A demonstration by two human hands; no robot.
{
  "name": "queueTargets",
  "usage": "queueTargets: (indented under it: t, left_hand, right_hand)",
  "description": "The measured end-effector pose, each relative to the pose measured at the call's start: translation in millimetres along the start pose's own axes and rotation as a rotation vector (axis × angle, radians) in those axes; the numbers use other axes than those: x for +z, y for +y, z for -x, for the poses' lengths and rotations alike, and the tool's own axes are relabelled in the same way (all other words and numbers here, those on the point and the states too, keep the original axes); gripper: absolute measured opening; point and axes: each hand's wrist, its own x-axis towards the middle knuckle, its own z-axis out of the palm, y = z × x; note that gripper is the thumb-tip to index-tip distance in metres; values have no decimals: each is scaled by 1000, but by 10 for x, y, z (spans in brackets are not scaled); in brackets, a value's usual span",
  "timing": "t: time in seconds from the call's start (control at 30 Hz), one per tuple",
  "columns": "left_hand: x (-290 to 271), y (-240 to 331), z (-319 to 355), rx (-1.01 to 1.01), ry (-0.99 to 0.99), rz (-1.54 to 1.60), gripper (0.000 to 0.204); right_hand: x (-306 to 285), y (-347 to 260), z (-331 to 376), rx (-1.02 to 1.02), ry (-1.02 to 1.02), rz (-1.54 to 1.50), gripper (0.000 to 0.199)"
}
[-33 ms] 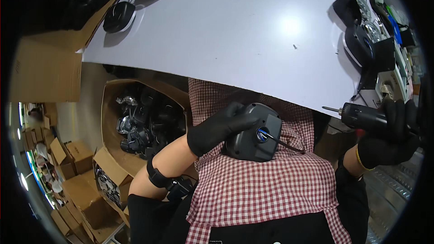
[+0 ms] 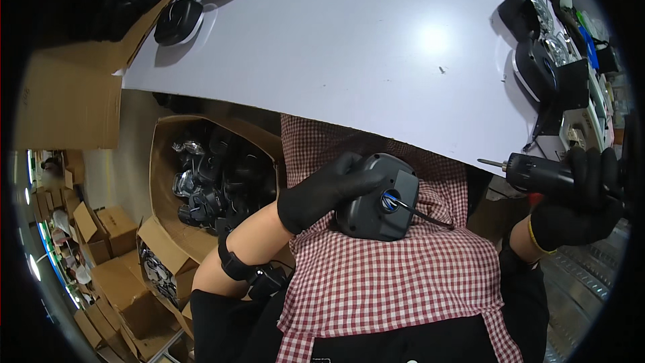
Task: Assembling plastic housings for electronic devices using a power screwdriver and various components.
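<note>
In my black-gloved left hand [image 2: 329,191] is a black plastic housing [image 2: 377,218], rounded at the corners, resting against my checked apron [image 2: 396,282]. My thumb lies over its upper face and the other fingers are hidden behind. Blue and white wires show in a round hole in this face, and a black cable [image 2: 430,218] sticks out to the right. My right hand [image 2: 584,202], gloved too, is wrapped round a black electric screwdriver [image 2: 537,171]. Its metal bit points left, beside the table edge and apart from the housing.
Ahead is a white table [image 2: 336,40] with small dark bits on it. Black housings [image 2: 179,21] stand at its left end, others [image 2: 534,70] along the right with clear round parts. An open carton [image 2: 164,195] of black parts sits at left, more cartons [image 2: 121,232] beyond.
Both hands, the housing and the screwdriver keep their places. The whole view has shifted very slightly.
</note>
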Motion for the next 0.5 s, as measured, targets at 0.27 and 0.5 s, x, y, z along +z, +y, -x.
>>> queueTargets:
  t: [0.27, 0.5]
  left_hand:
    - [-137, -95, 85, 61, -13, 132, 76]
    - [52, 76, -165, 139, -345, 110, 84]
  right_hand:
    - [157, -13, 77, 249, -355, -702, 54]
    - [611, -303, 139, 373, -612, -1021, 35]
